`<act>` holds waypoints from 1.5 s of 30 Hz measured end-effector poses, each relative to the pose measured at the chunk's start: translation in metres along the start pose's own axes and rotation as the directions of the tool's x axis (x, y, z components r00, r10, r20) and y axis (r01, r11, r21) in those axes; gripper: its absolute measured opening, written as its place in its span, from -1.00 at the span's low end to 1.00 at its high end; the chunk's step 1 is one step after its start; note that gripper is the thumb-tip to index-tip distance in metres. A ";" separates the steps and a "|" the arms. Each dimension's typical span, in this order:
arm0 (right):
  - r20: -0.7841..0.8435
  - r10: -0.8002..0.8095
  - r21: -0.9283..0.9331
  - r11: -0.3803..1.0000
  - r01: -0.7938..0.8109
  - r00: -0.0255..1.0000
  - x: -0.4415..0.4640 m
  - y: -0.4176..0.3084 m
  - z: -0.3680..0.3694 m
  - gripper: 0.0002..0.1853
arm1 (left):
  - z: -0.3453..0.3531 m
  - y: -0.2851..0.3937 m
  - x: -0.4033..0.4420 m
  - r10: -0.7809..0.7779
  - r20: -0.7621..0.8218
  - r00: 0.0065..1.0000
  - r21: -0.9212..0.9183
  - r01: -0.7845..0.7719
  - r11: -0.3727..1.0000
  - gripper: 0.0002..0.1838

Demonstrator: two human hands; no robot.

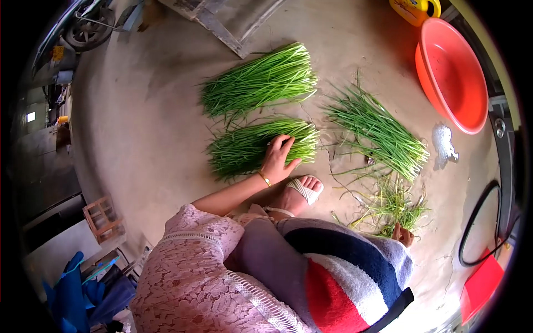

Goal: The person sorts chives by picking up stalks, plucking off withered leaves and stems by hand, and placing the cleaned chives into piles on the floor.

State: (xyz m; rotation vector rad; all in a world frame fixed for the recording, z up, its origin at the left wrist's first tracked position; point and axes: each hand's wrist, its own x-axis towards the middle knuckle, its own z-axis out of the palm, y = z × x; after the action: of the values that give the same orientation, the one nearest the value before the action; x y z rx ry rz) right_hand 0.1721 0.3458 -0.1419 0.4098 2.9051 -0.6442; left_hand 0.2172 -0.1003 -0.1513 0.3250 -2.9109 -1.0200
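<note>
Beneath the left fingers point(279, 139), green stalks point(244, 147).

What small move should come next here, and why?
I'd probably move the right hand from the edge of the loose scraps to the slanting bunch and take a little: that bunch lies splayed, while the far stack and near stack look more evenly aligned, and the left hand rests on the near stack.

1 red basin point(455, 77). Left or lower left of it: 3 green stalk bundles point(255, 83), 1 loose scrap pile point(397, 202), 2 hands point(276, 160). Above it: 1 yellow jug point(409, 12).
</note>
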 end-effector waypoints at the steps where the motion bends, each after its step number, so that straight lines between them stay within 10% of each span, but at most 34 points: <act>1: -0.090 -0.021 0.065 0.998 0.026 0.996 -0.004 -0.020 -0.003 -0.85 | 0.000 0.000 0.000 0.016 -0.024 1.000 0.022 -0.015 1.000 -0.47; 13: -0.083 -0.006 0.144 0.989 0.018 0.997 -0.011 -0.023 0.000 -0.85 | -0.008 0.011 0.006 0.069 -0.051 0.996 0.056 -0.067 0.996 -0.76; 19: -0.044 0.000 0.224 0.974 0.010 0.999 -0.014 -0.032 0.004 -0.84 | 0.001 -0.006 0.045 -0.207 -0.062 0.976 0.075 0.212 0.974 -0.92; 45: 0.022 0.038 0.219 0.975 -0.042 0.999 -0.020 -0.046 0.004 -0.89 | 0.013 -0.014 0.070 0.051 -0.003 0.999 0.100 -0.050 0.994 -0.92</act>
State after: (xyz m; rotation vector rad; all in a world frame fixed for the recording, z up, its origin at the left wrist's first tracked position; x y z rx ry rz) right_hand 0.1782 0.2996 -0.1235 0.4838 2.8105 -0.9610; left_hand 0.1501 -0.1182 -0.1722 0.2556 -2.9553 -0.8673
